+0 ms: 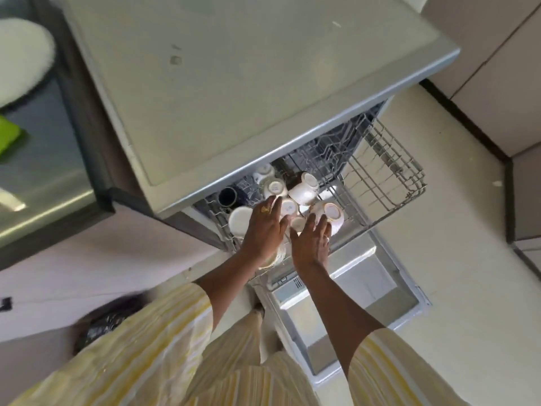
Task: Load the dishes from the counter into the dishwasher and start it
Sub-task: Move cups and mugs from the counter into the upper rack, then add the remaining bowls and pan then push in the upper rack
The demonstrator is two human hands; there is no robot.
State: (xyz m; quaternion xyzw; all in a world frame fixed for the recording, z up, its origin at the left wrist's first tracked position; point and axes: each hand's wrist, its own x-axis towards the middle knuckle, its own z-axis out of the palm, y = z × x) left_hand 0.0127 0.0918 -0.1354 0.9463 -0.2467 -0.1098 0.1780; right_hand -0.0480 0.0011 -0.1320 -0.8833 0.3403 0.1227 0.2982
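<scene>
The dishwasher's upper wire rack (389,171) is pulled out under the grey dishwasher top (234,92). Several white cups stand upside down in it, among them a cup (304,187), a small cup (288,207) and a bowl-like cup (332,213). A white saucer (238,222) leans at the rack's left, behind it a dark mug (227,196). My left hand (265,230) lies over the cups with its fingers on the small cup. My right hand (311,240) is spread beside the bowl-like cup, touching its rim. A glass under my left wrist is mostly hidden.
The open dishwasher door (345,312) lies flat below the rack. A steel counter (44,171) at the left holds a white plate (20,60) and a green item (7,134). Cream floor tiles spread to the right, with cabinets at the far right.
</scene>
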